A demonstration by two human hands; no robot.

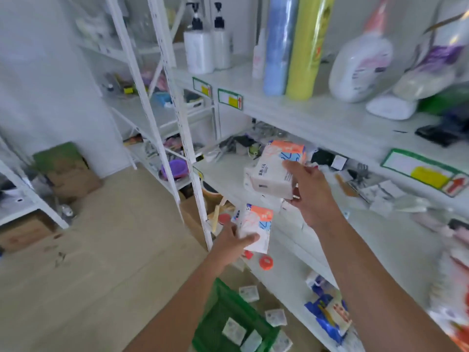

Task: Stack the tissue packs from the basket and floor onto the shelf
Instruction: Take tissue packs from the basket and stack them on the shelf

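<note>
Tissue pack (275,171) in right hand (311,196)

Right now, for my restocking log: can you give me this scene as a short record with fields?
left grip: holds the lower tissue pack
right grip: holds the upper tissue pack in front of the middle shelf
green basket: small packs inside
floor: loose packs beside the basket
</note>
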